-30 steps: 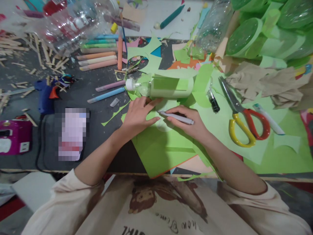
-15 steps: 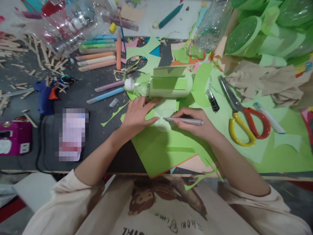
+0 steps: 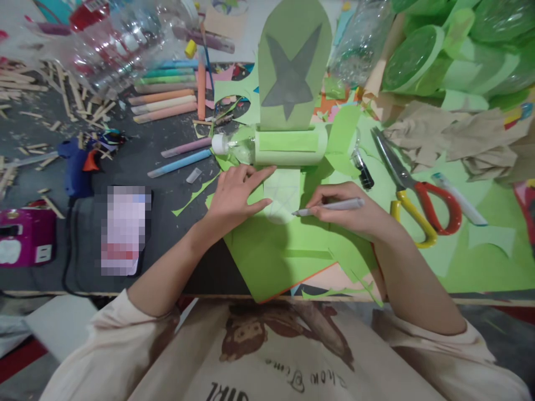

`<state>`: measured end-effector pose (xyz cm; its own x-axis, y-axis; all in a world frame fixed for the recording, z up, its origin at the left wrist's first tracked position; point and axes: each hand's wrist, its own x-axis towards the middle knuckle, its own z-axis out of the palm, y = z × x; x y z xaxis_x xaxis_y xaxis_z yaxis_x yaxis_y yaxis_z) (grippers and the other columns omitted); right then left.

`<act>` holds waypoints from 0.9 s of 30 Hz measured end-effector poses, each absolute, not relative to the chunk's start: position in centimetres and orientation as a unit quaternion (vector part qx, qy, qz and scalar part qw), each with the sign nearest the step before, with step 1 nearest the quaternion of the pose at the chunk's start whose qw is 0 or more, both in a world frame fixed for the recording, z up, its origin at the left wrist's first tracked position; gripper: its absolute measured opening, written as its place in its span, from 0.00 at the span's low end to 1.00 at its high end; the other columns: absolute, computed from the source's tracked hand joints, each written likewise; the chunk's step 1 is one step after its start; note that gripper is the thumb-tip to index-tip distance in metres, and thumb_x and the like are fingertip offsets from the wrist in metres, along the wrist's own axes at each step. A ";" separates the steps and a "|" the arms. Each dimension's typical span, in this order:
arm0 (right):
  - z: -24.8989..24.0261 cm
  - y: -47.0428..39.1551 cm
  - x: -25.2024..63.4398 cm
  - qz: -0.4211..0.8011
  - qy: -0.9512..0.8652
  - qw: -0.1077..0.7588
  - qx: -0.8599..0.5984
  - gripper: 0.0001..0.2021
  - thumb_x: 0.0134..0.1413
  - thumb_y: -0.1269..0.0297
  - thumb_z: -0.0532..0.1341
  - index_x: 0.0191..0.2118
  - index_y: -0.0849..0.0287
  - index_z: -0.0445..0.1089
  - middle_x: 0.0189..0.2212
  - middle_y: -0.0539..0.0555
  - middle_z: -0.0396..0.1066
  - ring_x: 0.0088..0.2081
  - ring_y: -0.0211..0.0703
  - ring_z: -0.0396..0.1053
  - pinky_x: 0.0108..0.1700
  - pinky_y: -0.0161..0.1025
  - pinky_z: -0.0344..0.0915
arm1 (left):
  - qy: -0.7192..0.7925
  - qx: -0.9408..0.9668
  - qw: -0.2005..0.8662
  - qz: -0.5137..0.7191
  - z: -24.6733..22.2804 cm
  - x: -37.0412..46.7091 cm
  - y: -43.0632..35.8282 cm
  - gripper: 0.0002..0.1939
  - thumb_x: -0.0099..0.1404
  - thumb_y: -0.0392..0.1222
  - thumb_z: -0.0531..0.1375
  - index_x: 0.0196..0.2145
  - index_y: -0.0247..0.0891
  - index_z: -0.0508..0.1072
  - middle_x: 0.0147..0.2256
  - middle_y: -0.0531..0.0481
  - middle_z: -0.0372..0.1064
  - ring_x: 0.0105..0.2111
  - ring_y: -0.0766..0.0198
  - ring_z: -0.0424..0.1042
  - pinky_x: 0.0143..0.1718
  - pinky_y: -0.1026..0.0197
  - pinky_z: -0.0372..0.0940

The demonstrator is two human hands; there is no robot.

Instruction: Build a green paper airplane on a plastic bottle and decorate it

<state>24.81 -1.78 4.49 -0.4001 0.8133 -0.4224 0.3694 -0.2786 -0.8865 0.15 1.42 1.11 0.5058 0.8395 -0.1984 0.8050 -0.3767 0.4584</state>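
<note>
My right hand (image 3: 345, 209) grips a grey pen (image 3: 340, 205), its tip at the right edge of a pale green paper piece (image 3: 284, 184) with a rounded lower end and faint drawn lines. Fingers spread, my left hand (image 3: 238, 195) lies flat at that piece's left side. Just beyond is a clear bottle (image 3: 242, 143) on its side, white cap to the left, with green paper wrapped round it. A rounded green flap (image 3: 292, 67) bearing a dark star shape stands up behind the bottle. Green sheets (image 3: 309, 239) lie beneath both hands.
Scissors (image 3: 418, 195) with red and yellow handles and crumpled brown paper (image 3: 455, 139) lie right. A blue glue gun (image 3: 77, 167), a phone (image 3: 125, 231) and a magenta box (image 3: 27, 236) are left. Markers (image 3: 167, 97), wood sticks and plastic bottles fill the far side.
The flap with the star shape, earlier low behind the bottle, now stands up. My right hand and the pen have shifted slightly right and down, uncovering more drawn lines. My left hand is nearly unmoved.
</note>
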 end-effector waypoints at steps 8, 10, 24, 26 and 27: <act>4.4 -1.7 24.9 0.599 -0.579 0.178 -0.524 0.05 0.43 0.63 0.61 0.24 0.58 0.70 0.19 0.47 0.64 0.22 0.34 0.55 0.24 0.35 0.49 | 0.489 0.834 0.251 0.043 0.9 0.0 1.4 0.31 0.69 0.57 0.56 0.67 0.49 0.60 0.49 0.44 0.64 0.49 0.50 0.60 0.54 0.50 0.56; 4.1 -1.7 25.0 0.596 -0.582 0.185 -0.521 0.05 0.45 0.63 0.62 0.24 0.58 0.70 0.19 0.47 0.65 0.22 0.35 0.55 0.24 0.35 0.49 | 0.490 0.834 0.251 0.042 1.0 0.0 1.4 0.32 0.69 0.57 0.56 0.67 0.49 0.60 0.49 0.44 0.64 0.49 0.50 0.60 0.54 0.50 0.56; 1.1 -1.4 23.1 0.535 -0.503 0.402 -0.547 0.10 0.48 0.53 0.69 0.30 0.53 0.73 0.28 0.51 0.74 0.32 0.44 0.72 0.37 0.44 0.69 | 0.496 0.830 0.251 0.034 1.2 0.3 1.3 0.32 0.68 0.56 0.58 0.67 0.48 0.60 0.50 0.44 0.64 0.49 0.49 0.60 0.55 0.50 0.55; 1.0 -1.3 22.7 0.514 -0.505 0.412 -0.558 0.11 0.48 0.53 0.69 0.32 0.52 0.73 0.32 0.51 0.75 0.37 0.45 0.74 0.42 0.46 0.70 | 0.500 0.828 0.253 0.031 1.3 0.4 1.4 0.33 0.68 0.55 0.59 0.67 0.48 0.60 0.49 0.44 0.64 0.49 0.49 0.60 0.55 0.50 0.55; 1.0 -1.2 22.6 0.508 -0.504 0.417 -0.560 0.11 0.49 0.52 0.69 0.32 0.52 0.73 0.32 0.51 0.76 0.38 0.46 0.74 0.43 0.46 0.71 | 0.502 0.827 0.253 0.030 1.3 0.4 1.4 0.33 0.68 0.55 0.59 0.67 0.49 0.60 0.49 0.44 0.64 0.49 0.49 0.60 0.55 0.50 0.55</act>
<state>22.57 -1.24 1.00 -0.0257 0.9885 -0.1490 0.1413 -0.1440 -0.9794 0.40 1.39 1.32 0.4945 0.8446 -0.2054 0.8147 -0.3680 0.4482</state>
